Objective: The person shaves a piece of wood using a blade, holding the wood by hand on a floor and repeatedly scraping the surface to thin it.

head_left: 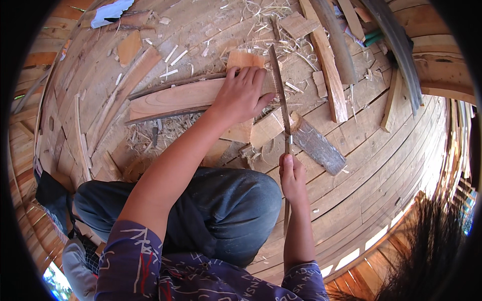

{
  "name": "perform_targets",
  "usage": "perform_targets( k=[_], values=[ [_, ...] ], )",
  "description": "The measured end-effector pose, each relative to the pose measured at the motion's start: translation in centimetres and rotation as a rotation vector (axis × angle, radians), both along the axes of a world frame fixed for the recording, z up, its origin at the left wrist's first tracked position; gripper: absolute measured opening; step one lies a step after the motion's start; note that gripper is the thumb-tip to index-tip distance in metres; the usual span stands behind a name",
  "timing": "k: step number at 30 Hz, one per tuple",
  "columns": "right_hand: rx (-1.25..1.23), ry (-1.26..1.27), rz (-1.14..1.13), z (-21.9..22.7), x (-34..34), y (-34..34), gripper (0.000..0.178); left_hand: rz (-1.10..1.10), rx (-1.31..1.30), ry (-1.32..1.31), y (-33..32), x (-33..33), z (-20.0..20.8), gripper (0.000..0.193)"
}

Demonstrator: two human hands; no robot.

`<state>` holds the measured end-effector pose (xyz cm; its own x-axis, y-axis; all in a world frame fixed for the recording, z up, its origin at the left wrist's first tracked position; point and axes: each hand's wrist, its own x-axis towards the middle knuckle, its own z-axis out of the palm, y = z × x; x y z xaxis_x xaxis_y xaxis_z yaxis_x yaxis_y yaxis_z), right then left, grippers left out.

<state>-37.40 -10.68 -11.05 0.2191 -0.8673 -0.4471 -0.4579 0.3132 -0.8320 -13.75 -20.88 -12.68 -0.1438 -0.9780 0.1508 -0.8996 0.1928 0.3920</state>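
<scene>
My left hand (242,95) grips the right end of a pale wooden board (175,100), its fingers over the far edge and the thumb apart near the end. The board lies crosswise, raised at its edges by darker strips. In a closed fist, my right hand (292,175) holds a long knife (279,85) with a narrow dark blade and a straight handle. Its tip points away from me, and the blade stands just right of the board's end; whether it touches the wood I cannot tell. The handle's rear runs along my right forearm.
Wooden blocks (266,128) lie below the board's end, beside a bark-covered log piece (319,145). Curled shavings (256,22) litter the plank floor. Long timbers (329,75) lie at the far right, loose strips (120,95) at the left. My bent knee (241,200) is close by.
</scene>
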Motion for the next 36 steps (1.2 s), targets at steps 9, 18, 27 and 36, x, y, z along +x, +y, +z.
perform_targets(
  k=[9,18,27,36],
  values=[
    [0.023,0.013,-0.016,1.1,0.2,-0.1,0.044,0.019,0.025,-0.038,0.0,-0.1,-0.1,0.056],
    [0.036,0.092,0.008,2.6,1.4,-1.4,0.048,-0.024,-0.104,-0.019,0.1,0.4,-0.9,0.053],
    [-0.002,0.204,0.046,3.2,2.1,-2.7,0.048,-0.016,-0.075,-0.032,-0.1,0.2,-0.7,0.054],
    [0.105,0.24,0.05,5.9,-0.8,0.6,0.047,0.032,0.025,-0.037,-0.2,0.1,-0.7,0.054]
  ],
)
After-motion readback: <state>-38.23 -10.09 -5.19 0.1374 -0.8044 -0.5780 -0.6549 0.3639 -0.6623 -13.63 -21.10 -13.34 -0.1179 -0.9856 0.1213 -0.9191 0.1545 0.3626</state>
